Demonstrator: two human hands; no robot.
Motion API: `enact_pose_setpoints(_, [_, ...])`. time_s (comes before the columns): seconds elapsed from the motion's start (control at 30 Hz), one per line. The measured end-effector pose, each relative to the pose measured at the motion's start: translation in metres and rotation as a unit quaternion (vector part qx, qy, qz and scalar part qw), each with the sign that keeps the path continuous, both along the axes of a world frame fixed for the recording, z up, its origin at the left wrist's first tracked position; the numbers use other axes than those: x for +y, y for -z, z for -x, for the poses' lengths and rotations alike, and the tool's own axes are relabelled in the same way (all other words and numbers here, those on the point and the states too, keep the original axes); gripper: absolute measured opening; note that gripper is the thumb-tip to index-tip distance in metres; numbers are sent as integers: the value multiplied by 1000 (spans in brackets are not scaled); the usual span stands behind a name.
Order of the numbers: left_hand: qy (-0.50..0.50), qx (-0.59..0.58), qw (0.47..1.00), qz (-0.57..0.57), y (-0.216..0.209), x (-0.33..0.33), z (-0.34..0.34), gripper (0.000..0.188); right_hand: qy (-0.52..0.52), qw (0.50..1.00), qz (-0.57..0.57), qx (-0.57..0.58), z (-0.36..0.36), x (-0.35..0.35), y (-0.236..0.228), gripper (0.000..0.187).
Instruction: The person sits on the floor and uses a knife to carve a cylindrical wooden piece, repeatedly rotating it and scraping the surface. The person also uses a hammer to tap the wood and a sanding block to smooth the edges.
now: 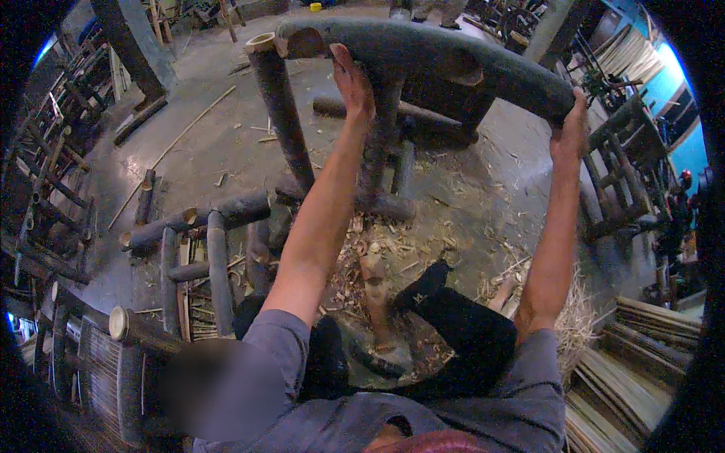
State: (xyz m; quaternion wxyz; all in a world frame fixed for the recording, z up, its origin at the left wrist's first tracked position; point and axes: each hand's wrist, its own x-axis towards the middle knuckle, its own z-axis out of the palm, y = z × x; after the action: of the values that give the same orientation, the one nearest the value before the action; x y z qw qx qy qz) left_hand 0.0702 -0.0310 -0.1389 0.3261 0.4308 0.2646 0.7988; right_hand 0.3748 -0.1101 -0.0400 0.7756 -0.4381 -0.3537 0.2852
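Hands raised overhead: left hand [351,75] and right hand [572,128] each wrap a thick dark bamboo pole [445,57] topping a frame, already joined to upright legs [283,109]. Shavings [385,249] litter the floor; further work looks unfinished.

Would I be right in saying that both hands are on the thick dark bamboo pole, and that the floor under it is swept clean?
Not quite: the head view shows the left hand and right hand on the dark bamboo pole, but the floor is littered with shavings and offcuts.
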Motion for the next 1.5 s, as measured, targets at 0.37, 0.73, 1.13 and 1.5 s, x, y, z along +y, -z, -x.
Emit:
enact_pose_setpoints(0.37, [66, 10, 997, 23, -11, -8, 1, 81, 10, 999, -36, -6, -6, 10, -6, 42])
enact_pose_setpoints(0.73, [92, 14, 995, 41, -14, -9, 4, 83, 39, 998, -30, 24, -8, -14, 39, 39])
enact_pose_setpoints(1.13, [15, 74, 997, -12, -22, -15, 9, 88, 12, 998, -52, 36, -5, -16, 46, 46])
enact_pose_setpoints(1.5, [92, -17, 989, 117, 0, 14, 12, 84, 42, 997, -25, -55, -3, -10, 1, 44])
